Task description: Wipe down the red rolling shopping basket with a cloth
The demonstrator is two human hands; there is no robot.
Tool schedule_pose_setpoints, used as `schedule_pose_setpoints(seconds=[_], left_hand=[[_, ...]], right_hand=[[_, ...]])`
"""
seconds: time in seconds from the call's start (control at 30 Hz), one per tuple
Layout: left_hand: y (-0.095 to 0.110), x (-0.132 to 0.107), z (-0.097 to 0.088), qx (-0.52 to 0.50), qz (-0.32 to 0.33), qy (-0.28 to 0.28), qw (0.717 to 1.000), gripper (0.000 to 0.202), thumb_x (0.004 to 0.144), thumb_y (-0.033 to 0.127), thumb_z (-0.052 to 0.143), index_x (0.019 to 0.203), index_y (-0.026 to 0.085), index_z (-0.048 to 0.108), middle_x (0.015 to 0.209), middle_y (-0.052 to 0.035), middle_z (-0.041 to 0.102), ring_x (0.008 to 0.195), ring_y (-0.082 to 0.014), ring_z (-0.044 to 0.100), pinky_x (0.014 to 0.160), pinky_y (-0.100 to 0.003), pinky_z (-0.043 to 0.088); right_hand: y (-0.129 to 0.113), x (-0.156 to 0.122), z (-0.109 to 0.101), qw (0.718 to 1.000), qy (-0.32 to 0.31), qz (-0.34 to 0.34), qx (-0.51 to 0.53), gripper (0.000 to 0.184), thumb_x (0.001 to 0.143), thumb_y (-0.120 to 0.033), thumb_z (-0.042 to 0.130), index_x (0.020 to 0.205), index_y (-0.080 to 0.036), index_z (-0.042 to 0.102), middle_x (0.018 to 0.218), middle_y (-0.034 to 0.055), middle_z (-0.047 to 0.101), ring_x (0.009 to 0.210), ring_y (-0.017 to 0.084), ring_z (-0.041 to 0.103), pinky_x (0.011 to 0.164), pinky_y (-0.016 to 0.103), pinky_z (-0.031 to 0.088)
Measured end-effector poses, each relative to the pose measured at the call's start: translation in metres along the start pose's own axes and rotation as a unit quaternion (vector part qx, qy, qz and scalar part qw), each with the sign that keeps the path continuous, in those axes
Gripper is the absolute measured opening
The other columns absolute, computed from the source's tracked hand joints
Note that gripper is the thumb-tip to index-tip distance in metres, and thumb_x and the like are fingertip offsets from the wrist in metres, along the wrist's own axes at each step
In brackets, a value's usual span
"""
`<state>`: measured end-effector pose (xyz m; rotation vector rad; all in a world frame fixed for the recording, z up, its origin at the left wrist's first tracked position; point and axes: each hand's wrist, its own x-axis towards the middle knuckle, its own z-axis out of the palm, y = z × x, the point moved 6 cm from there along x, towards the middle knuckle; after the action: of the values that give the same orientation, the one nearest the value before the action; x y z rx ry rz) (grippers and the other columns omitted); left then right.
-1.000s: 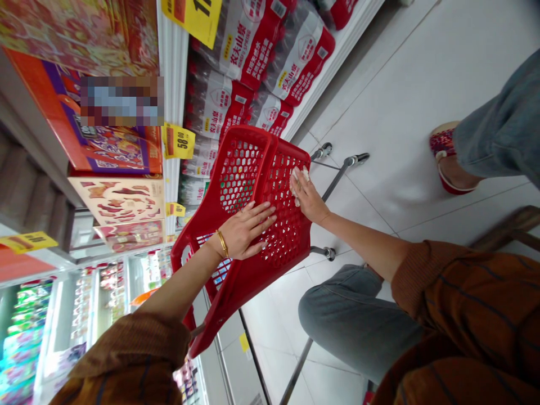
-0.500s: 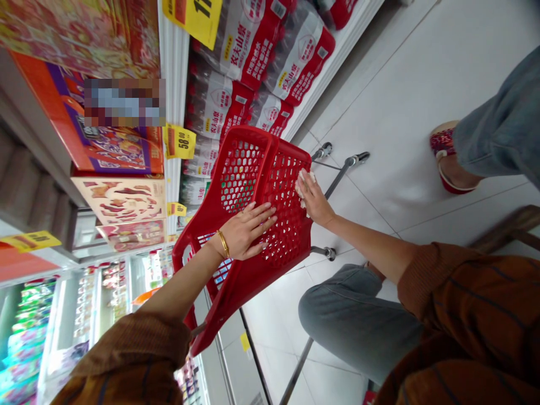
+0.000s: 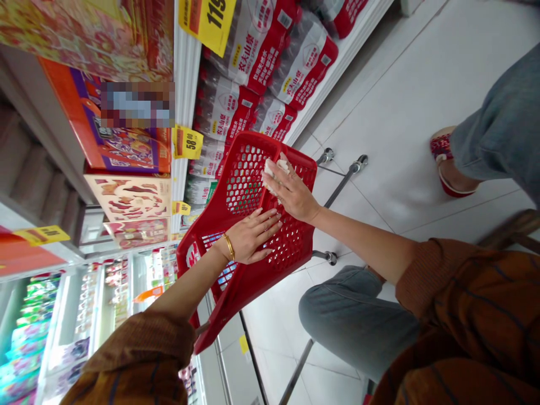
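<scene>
A red plastic shopping cart basket (image 3: pixel 252 284) with a honeycomb mesh of holes stands tilted in view before me. My left hand (image 3: pixel 252 235), with a gold bracelet at the wrist, lies flat on the basket with fingers stretched. Just beside it, my right hand (image 3: pixel 296 196) presses a crumpled white cloth (image 3: pixel 272 169) against the ridge across the basket's mesh. Part of the cloth is hidden under the fingers.
Shelves with red-labelled water bottle packs (image 3: pixel 225 109) and boxed goods (image 3: pixel 130 197) stand close along the left. Metal cart legs with casters (image 3: pixel 358 163) reach over the tiled floor (image 3: pixel 396 118). A wooden stool edge (image 3: pixel 506 228) is at the right.
My right hand has slid the white cloth leftward from the basket's near edge onto the middle ridge. My left hand stays at the same place on the basket. The view has shifted slightly.
</scene>
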<state>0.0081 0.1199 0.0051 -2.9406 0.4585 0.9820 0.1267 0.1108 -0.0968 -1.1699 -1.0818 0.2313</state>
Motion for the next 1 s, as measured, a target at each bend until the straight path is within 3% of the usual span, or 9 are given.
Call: schedule_pose_setpoints(seconds=[0.17,0.4,0.7,0.87,1.0], left_hand=[[0.006,0.0,-0.001,-0.001,0.001,-0.008,1.0,0.072,0.09,0.041,0.05,0.148,0.006,0.028,0.144,-0.0221,0.047,0.144,-0.0342,0.029,0.117,-0.052,0.023],[0.007,0.007,-0.012,0.005,-0.008,0.034,0.999,0.082,0.093,0.049,0.046,0.153,0.007,0.011,0.149,-0.0218,0.039,0.146,-0.03,0.025,0.119,-0.044,0.022],[-0.018,0.031,-0.009,-0.011,-0.078,0.097,0.992,0.108,0.085,0.061,0.053,0.151,0.007,-0.012,0.157,-0.0292,-0.011,0.146,-0.0446,-0.006,0.111,-0.065,0.023],[-0.013,0.031,-0.006,-0.028,-0.069,0.101,0.992,0.111,0.083,0.061,0.057,0.151,0.009,-0.013,0.155,-0.0289,-0.018,0.143,-0.0482,-0.011,0.108,-0.072,0.021],[-0.009,0.031,-0.007,-0.034,-0.066,0.101,0.992,0.108,0.084,0.056,0.058,0.151,0.007,-0.01,0.155,-0.0284,-0.018,0.143,-0.0478,-0.012,0.108,-0.071,0.022]], right_hand=[[0.001,-0.006,-0.004,1.0,0.019,-0.024,0.0,0.049,0.102,-0.023,0.026,0.151,-0.03,0.026,0.157,0.002,0.031,0.15,0.021,0.005,0.122,0.055,0.021],[-0.001,-0.011,-0.004,0.999,0.027,-0.029,0.029,0.049,0.103,-0.024,0.026,0.151,-0.03,0.022,0.158,0.004,0.028,0.15,0.02,0.006,0.121,0.055,0.022],[-0.001,-0.012,-0.005,0.998,0.017,-0.037,0.039,0.053,0.102,-0.024,0.021,0.154,-0.031,0.01,0.16,0.003,0.022,0.15,0.021,0.01,0.121,0.056,0.021],[0.008,-0.016,0.004,0.999,0.003,-0.032,0.029,0.052,0.103,-0.026,0.02,0.154,-0.032,0.01,0.16,0.0005,0.024,0.15,0.022,0.007,0.121,0.056,0.021],[0.016,-0.026,0.011,0.999,-0.006,-0.048,0.011,0.054,0.103,-0.025,0.019,0.154,-0.033,0.004,0.16,-0.0004,0.024,0.15,0.021,0.006,0.122,0.055,0.018]])
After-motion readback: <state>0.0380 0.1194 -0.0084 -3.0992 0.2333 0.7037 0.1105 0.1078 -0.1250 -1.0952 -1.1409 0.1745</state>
